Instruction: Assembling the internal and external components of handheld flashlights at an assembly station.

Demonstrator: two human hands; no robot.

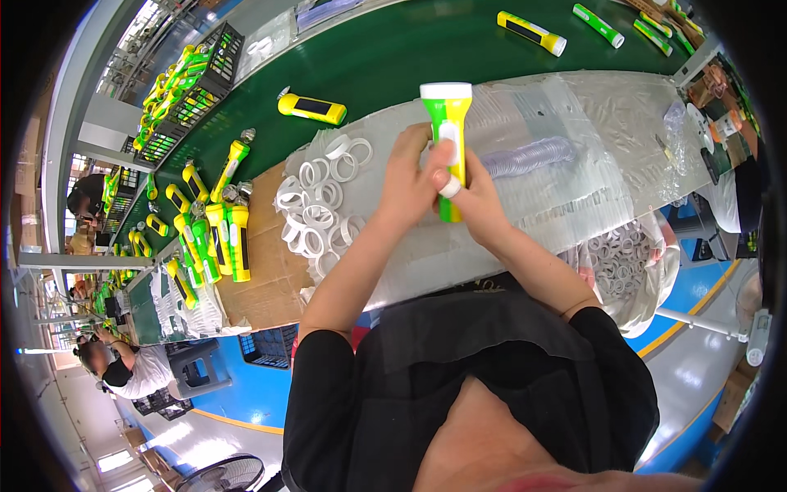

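A green and yellow flashlight (456,116) with a white head ring stands nearly upright in front of me, head at the top. My left hand (408,164) is closed around it from the left. My right hand (474,197), with a white wrap on the thumb, grips its lower body from the right. The fingers behind the flashlight are partly hidden. Just left of my hands lies a loose pile of white rings (318,233). To the right, a row of stacked clear discs (531,156) rests on the plastic-covered work surface (566,193).
A green conveyor belt (393,53) runs behind the work surface, carrying scattered flashlights. Several flashlights (238,243) without white rings cluster on cardboard (266,283) at left. A black crate (215,74) of flashlights stands far left. A bag of rings (619,266) hangs near the right edge.
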